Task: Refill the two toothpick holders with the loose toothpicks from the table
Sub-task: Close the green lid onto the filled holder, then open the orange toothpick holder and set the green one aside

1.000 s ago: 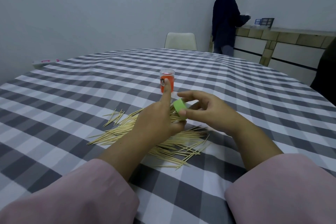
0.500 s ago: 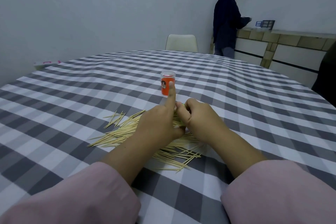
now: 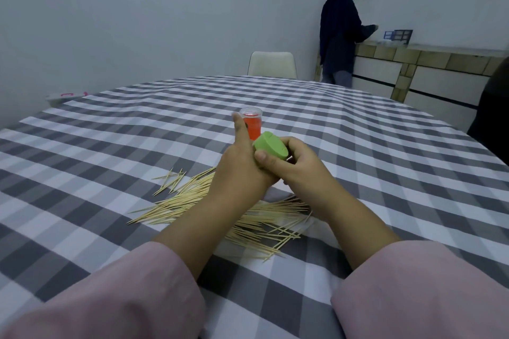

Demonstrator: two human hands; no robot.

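Holding green holder (image 3: 271,145), both hands; orange holder (image 3: 251,124) stands behind.

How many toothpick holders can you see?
2. The green holder is gripped between the left hand and right hand, above the loose toothpicks. The orange holder stands on the checked tablecloth just behind the hands, partly hidden by the left thumb.

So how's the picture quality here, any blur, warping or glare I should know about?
Head view: dim, flat, bluish light, no glare and only soft shadows under the hands; wide-angle warping bows the checked tablecloth and swells the pink sleeves at the bottom edge; the toothpicks and green holder are sharp, the orange holder slightly soft, the person at the back hazy.
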